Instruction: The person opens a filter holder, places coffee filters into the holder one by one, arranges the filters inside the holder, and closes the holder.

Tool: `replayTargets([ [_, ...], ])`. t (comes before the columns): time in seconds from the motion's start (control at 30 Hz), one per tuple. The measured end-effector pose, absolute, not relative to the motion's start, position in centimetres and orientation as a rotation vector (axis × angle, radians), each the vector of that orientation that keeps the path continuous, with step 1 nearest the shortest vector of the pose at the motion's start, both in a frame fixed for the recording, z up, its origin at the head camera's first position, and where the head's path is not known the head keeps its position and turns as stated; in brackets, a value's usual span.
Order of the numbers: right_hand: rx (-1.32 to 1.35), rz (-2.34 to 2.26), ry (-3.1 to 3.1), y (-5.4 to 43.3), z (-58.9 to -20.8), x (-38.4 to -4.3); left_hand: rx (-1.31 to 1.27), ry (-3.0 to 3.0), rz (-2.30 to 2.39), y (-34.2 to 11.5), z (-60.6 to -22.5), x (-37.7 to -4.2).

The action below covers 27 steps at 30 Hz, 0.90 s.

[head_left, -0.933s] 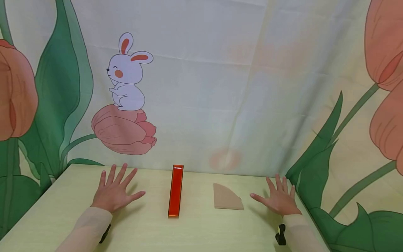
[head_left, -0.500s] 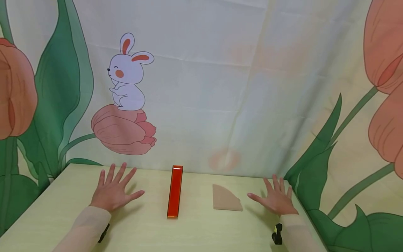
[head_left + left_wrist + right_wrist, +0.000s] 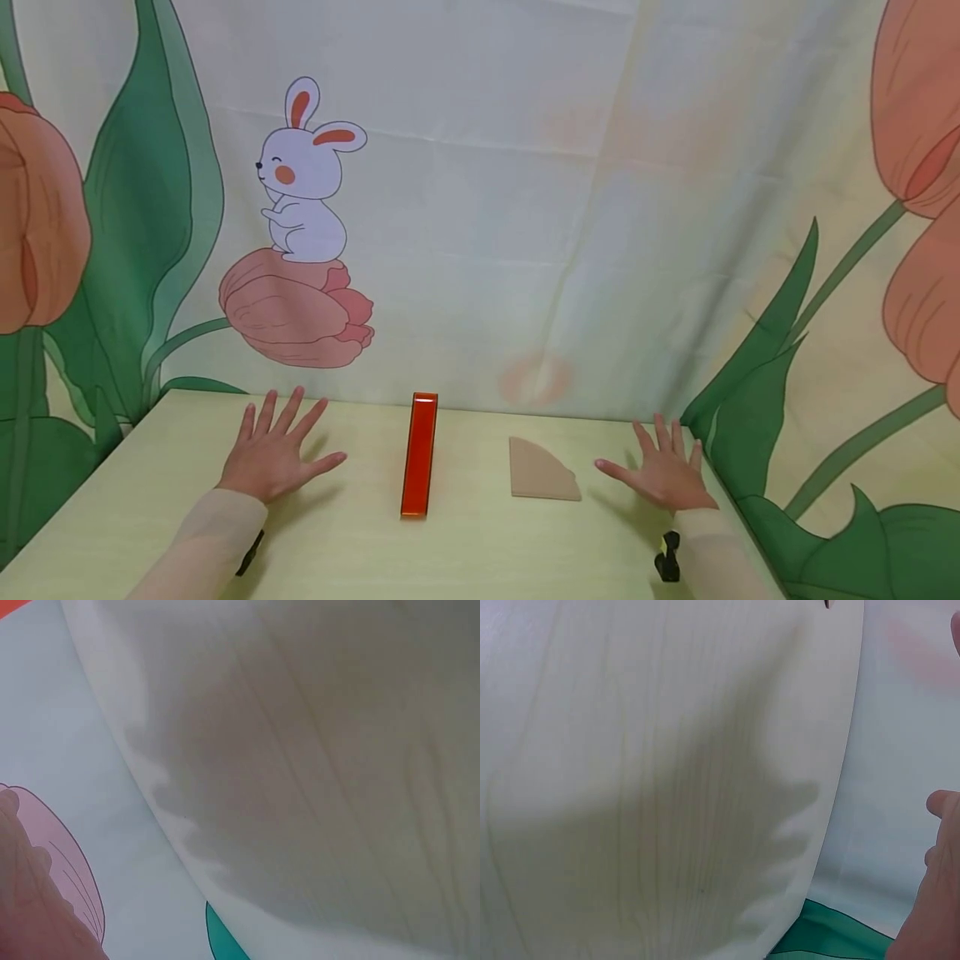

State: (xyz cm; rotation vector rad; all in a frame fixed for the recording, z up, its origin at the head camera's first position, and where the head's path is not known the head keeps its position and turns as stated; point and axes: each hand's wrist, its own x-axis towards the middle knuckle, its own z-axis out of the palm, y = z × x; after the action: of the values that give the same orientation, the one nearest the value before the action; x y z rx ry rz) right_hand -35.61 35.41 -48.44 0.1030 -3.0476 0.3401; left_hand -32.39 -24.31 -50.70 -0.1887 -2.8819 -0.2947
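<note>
Red and glossy, a slim dark-edged bar [image 3: 419, 457] lies between left hand [image 3: 268, 457] and right hand [image 3: 663, 473], both spread.

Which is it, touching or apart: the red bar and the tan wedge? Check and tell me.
Apart: the head view plainly shows bare tabletop between the red bar and the tan wedge.

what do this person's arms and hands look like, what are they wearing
Both the left hand and right hand are bare, with no gloves or rings showing. Pale beige sleeves reach the wrists. A small black piece juts from the inner side of each cuff; the right one shows a yellowish patch. No cables are visible.
</note>
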Motion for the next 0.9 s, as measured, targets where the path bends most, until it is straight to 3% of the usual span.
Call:
replayTargets([
  [0.9,0.128,0.309,-3.019,34.92,-47.83,-35.68,-0.201,-2.868,-0.317,-23.96,-50.34,-32.45],
])
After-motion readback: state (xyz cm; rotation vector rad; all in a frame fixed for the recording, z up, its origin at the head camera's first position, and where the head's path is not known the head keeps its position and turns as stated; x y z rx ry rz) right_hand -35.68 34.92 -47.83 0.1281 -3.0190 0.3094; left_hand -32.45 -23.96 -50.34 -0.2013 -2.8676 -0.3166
